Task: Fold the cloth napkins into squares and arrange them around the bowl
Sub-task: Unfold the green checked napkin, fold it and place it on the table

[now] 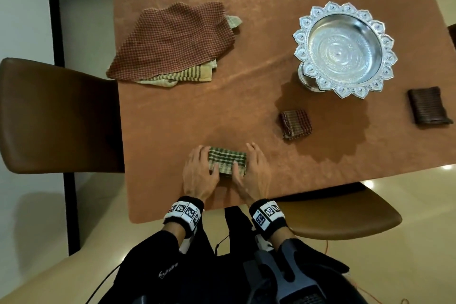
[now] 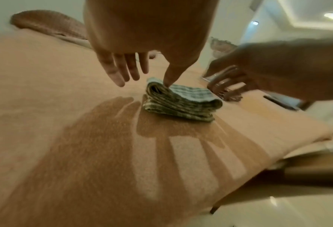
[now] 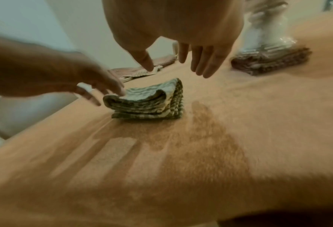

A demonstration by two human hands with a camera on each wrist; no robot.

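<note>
Left grip (image 1: 200,172) and right grip (image 1: 251,172) both wide, fingers straight, flanking folded green checked napkin (image 1: 227,161) near front edge of counter (image 1: 187,111); left thumb (image 2: 168,77) touching its top fold. Further out: red plaid folded napkin (image 1: 295,124), dark brown folded napkin (image 1: 428,105), silver bowl (image 1: 345,48). Far left, pile of unfolded napkins (image 1: 172,41).

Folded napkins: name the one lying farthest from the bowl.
The green checked napkin between both hands; the red checked and dark brown ones lie beside the bowl.
</note>
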